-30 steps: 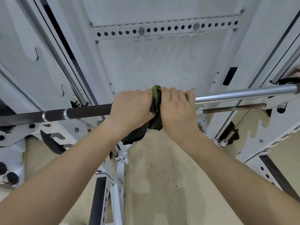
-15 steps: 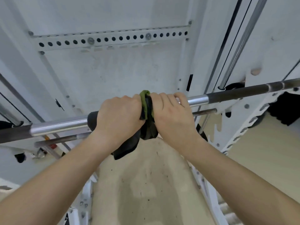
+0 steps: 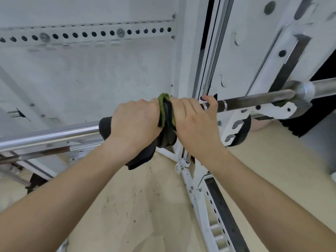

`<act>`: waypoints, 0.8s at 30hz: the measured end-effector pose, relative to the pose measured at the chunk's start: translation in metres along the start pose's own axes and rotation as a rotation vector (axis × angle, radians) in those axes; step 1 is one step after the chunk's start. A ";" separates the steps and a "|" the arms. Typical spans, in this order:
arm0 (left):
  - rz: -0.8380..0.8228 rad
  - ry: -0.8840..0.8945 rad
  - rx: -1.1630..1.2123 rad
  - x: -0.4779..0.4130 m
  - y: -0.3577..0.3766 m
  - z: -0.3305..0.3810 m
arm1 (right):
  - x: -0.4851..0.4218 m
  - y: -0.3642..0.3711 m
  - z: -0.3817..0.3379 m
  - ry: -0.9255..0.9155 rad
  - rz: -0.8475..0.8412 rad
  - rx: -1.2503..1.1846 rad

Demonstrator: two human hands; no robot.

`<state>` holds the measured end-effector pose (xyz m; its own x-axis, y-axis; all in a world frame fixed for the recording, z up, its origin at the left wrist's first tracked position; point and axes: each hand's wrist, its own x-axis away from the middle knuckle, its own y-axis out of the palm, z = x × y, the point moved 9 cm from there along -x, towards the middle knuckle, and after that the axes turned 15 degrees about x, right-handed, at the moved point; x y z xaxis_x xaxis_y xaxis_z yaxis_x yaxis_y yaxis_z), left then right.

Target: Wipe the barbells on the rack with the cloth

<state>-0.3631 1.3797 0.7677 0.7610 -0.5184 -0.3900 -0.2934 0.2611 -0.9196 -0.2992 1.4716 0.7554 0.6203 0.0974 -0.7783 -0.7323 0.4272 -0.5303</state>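
- Left hand [image 3: 134, 122] is closed around the bar [image 3: 254, 100], w/ the cloth [image 3: 166, 113] under the palm; knuckles on top.
- Right hand [image 3: 192, 120] is closed on the same bar, just beside the left one; the cloth is pressed between the two hands. Thumb tip shows behind the bar, near the dark part.
- Cloth is black w/ a green edge on top. One end sticks out left of the left hand, around the bar; the rest hangs down under the hands, approx. between the wrists.
- Bar goes across the view, low on the left, higher on the right. Left part is shiny metal, right part is dark w/ silver rings.
- Right end of the bar lies in a white hook [image 3: 283, 110] of the rack [image 3: 234, 51].
- A thinner 2nd bar [image 3: 36, 154] is just below, on the left.
- Behind: white panel w/ a strip of holes [image 3: 87, 34]. Below: beige floor [image 3: 136, 206].
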 end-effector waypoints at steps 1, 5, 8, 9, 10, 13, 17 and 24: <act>0.002 0.016 0.014 -0.006 0.001 0.014 | 0.002 0.006 0.012 0.007 -0.027 -0.002; -0.010 0.093 0.088 -0.034 0.014 0.078 | 0.017 0.030 0.075 0.084 -0.108 0.075; -0.049 0.152 0.135 -0.053 0.028 0.123 | 0.031 0.039 0.116 0.156 -0.123 0.158; -0.056 0.169 0.139 -0.058 0.032 0.136 | 0.034 0.041 0.127 0.174 -0.129 0.165; -0.063 0.183 0.145 -0.063 0.035 0.146 | 0.035 0.042 0.135 0.191 -0.134 0.158; -0.077 0.214 0.200 -0.069 0.038 0.161 | 0.039 0.043 0.143 0.277 -0.140 0.110; -0.098 0.264 0.240 -0.065 0.033 0.147 | 0.039 0.040 0.127 0.400 -0.154 0.080; -0.160 0.271 0.188 -0.022 0.013 0.061 | 0.017 0.007 0.032 0.320 -0.244 0.024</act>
<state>-0.3480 1.4441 0.7668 0.6003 -0.7554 -0.2629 -0.0520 0.2911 -0.9553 -0.2850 1.5049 0.7485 0.6535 -0.2929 -0.6979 -0.5653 0.4243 -0.7074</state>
